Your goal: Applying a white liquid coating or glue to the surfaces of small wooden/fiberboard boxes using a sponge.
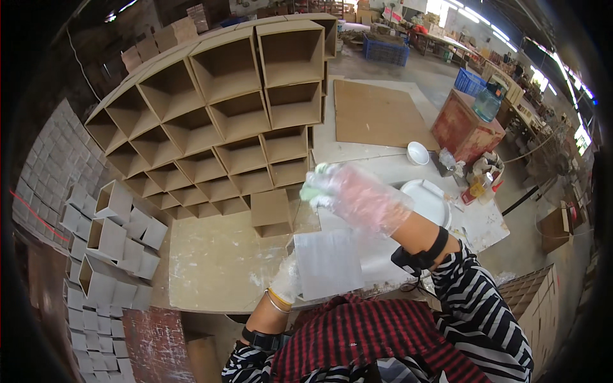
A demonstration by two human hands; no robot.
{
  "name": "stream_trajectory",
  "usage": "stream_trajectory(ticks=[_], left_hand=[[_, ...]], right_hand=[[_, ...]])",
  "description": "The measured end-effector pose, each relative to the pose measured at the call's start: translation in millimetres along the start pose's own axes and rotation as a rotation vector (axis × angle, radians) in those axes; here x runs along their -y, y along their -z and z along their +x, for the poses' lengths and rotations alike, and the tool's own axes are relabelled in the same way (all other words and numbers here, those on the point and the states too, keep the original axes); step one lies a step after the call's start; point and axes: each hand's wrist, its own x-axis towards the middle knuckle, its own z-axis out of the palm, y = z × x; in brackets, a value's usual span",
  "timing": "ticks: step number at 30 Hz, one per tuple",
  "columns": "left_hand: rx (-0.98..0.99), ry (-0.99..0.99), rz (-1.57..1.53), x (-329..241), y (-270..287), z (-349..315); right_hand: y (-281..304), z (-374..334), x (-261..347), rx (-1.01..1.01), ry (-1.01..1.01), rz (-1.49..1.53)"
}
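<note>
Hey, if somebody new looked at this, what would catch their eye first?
Probably the big stack of open brown boxes at upper left. Then the right hand, wrapped in clear plastic, at mid-picture, and just below it in the view the pale box, with the gloved left hand at its left side.

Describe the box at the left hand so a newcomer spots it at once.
From the big stack of brown boxes, come down the table to its near edge. There the gloved left hand touches a box whose pale grey face sets it apart from the brown one beyond.
</note>
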Motion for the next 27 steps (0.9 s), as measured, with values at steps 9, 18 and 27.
stream_trajectory(ticks=[9,18,27], left_hand=[[-0.072,-0.024,-0.033,-29.3,-3.8,2.6],[0.188,-0.726,1.131,-79.9,-2.8,-51.0],[-0.114,-1.009,1.690,-99.9,-6.9,-65.1]], right_hand=[[1.4,29.6,58.0,-0.067,0.061,0.102],[35.1,31.4,33.7,-0.291,-0.597,0.446],[-3.1,18.1,40.6,-0.391,-0.927,0.577]])
